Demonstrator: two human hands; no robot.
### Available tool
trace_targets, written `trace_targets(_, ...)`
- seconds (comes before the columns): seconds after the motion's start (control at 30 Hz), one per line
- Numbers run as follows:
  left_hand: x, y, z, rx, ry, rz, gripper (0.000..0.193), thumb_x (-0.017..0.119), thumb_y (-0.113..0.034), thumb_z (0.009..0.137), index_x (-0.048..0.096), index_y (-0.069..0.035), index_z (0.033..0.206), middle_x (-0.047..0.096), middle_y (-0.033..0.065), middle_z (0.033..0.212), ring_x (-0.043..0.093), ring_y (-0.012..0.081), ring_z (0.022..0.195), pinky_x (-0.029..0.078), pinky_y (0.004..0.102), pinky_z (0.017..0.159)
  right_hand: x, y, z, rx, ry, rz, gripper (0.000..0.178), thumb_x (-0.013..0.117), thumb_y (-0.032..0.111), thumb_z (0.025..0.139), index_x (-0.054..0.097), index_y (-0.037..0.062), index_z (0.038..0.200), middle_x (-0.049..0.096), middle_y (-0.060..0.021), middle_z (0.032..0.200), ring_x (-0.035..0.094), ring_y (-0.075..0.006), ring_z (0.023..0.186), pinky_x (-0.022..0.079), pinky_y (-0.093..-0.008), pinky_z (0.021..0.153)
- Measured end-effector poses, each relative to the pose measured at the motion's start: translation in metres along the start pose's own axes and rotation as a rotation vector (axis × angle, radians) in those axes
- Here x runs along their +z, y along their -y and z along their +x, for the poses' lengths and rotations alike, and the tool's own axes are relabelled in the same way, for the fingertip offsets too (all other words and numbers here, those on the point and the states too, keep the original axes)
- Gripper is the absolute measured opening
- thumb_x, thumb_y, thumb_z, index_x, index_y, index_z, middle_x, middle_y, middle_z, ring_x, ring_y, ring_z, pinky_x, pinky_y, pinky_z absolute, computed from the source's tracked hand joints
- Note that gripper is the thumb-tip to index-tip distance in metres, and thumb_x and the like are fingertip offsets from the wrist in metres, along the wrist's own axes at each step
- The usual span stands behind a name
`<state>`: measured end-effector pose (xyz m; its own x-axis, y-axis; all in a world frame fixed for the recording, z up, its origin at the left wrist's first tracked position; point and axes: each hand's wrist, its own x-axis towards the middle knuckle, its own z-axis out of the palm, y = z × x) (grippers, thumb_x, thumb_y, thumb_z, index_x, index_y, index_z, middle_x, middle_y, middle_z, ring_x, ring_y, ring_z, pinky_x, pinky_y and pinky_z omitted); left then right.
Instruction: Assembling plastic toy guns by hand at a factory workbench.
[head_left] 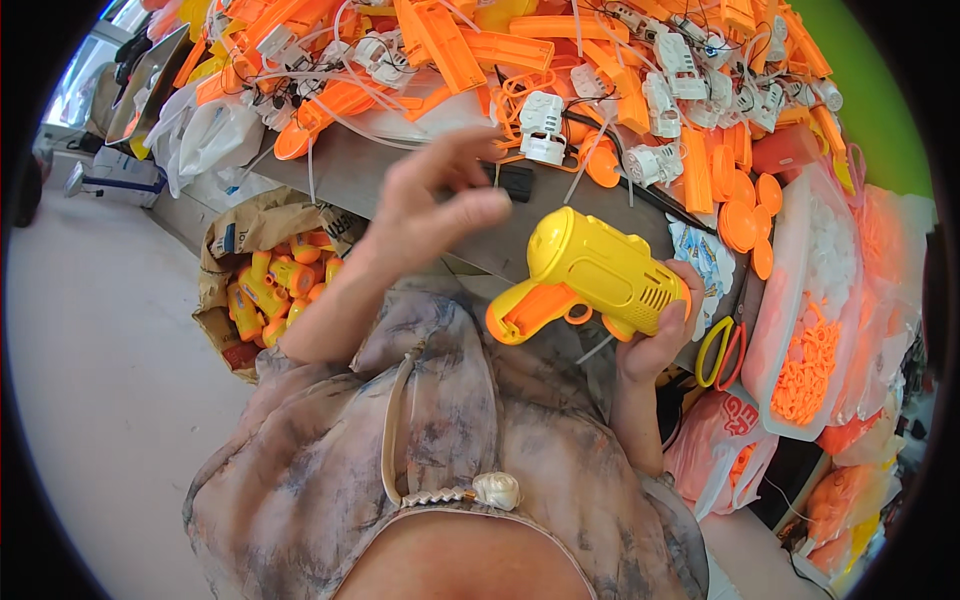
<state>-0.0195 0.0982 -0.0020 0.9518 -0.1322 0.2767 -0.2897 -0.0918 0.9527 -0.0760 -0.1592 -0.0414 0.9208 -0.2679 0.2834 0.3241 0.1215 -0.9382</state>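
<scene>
A yellow toy gun (600, 270) with an orange trigger and an orange inside showing in its handle is tilted in front of my body. My right hand (660, 335) grips it at the slotted front end, fingers round the casing. My left hand (430, 210) is raised to the left of the toy, fingers apart and nothing visible in it. Just past its fingertips, a small black block (514, 183) lies on the grey table edge. White motor units (543, 128) with wires and clear tubes lie beyond, among orange plastic parts (440, 45).
At left stands a paper bag (262, 215) of yellow and orange toy bodies. On the right are scissors (722, 355), orange discs (740, 225), a clear bin (775, 395) with orange and whitish small parts, and a plastic bag (715, 440). A white plastic bag (220, 130) sits at the far left.
</scene>
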Motion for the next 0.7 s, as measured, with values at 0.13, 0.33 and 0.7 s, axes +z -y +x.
trace_targets(0.13,-0.053,0.004,0.010,0.130,-0.436,0.476,0.019,0.071,-0.011,0.077,0.066,0.000,0.092,0.064,0.0026,0.087,0.053,0.0065,0.068,0.044,0.0211,0.063,-0.008,-0.004,-0.004,0.013,0.053,-0.022,0.045,0.047,0.032,0.087,0.043,-0.0039,0.115,0.057,-0.0159,0.099,0.058,-0.0197,0.087,0.046,-0.0283,0.077)
trace_targets(0.33,-0.164,0.018,-0.014,-0.042,-0.816,0.508,0.017,0.071,-0.010,0.076,0.069,-0.004,0.092,0.064,0.0009,0.085,0.052,0.0064,0.069,0.043,0.0196,0.062,-0.012,-0.006,-0.003,0.019,0.101,-0.014,0.045,0.048,0.031,0.087,0.043,-0.0041,0.115,0.057,-0.0164,0.099,0.058,-0.0198,0.086,0.046,-0.0286,0.078)
trace_targets(0.7,-0.157,0.049,-0.020,0.091,-0.490,1.070,0.016,0.068,-0.009,0.078,0.068,0.001,0.090,0.065,0.0066,0.096,0.059,0.0184,0.088,0.046,0.0281,0.077,-0.011,-0.007,-0.003,-0.011,0.136,-0.074,0.046,0.049,0.031,0.086,0.043,-0.0047,0.115,0.055,-0.0158,0.099,0.057,-0.0188,0.087,0.045,-0.0280,0.078)
